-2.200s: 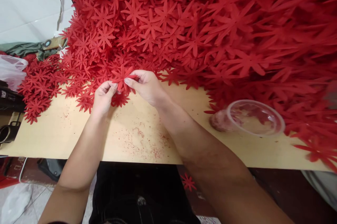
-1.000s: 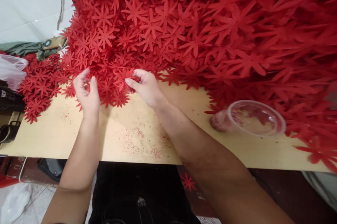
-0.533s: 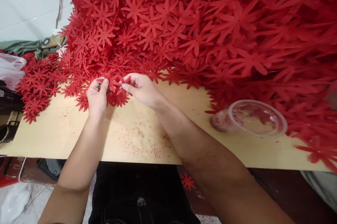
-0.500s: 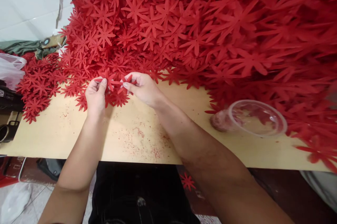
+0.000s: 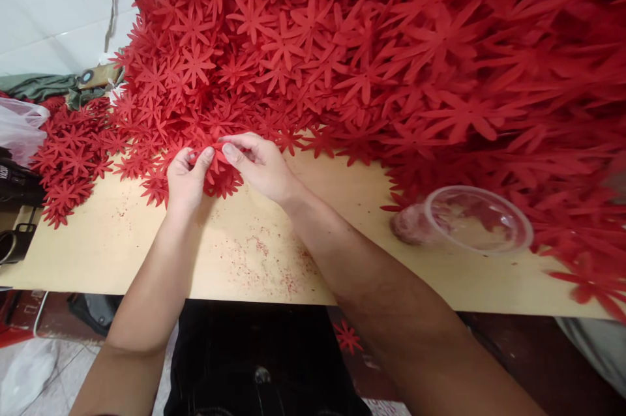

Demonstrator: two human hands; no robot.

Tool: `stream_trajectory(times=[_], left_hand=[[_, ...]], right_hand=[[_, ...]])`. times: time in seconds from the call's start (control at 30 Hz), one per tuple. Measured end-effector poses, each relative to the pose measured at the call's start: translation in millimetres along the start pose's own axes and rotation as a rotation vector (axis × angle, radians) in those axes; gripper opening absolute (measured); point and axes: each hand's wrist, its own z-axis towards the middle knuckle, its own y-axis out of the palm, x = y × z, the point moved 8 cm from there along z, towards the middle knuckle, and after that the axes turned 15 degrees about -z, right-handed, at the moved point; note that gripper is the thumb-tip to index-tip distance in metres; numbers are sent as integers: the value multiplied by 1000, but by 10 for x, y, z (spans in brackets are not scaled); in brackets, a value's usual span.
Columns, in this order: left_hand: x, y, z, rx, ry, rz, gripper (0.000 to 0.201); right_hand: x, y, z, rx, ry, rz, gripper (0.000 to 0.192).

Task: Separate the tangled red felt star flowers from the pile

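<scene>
Head view: a flat, star-shaped red flower cutout, thin like felt or foam with narrow pointed petals, sits pinched between both hands. The left hand grips its near edge with thumb and forefinger closed; the right hand pinches the opposite side, fingers curled. Just beyond the fingertips rises a huge heap of matching cutouts. Off past the right forearm stands a clear plastic bowl on the pale wooden counter.
</scene>
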Motion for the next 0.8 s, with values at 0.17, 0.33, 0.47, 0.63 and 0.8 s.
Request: stream_trajectory(times=[0.17, 0.33, 0.47, 0.63, 0.8], left_hand=[[-76, 100, -38, -83, -84, 24, 37], [0, 133, -30, -135, -88, 65, 40], [1, 165, -43, -182, -81, 110, 41], [-30, 158, -32, -178, -67, 82, 37], [-5, 105, -12, -121, -34, 97, 27]], right_hand=[[35, 107, 12, -130, 90, 240, 36], [61, -19, 41, -58, 121, 289, 25], [-25, 57, 6, -123, 126, 363, 39], [-4, 141, -13, -176, 179, 331, 38], [70, 45, 10, -104, 235, 233, 11]])
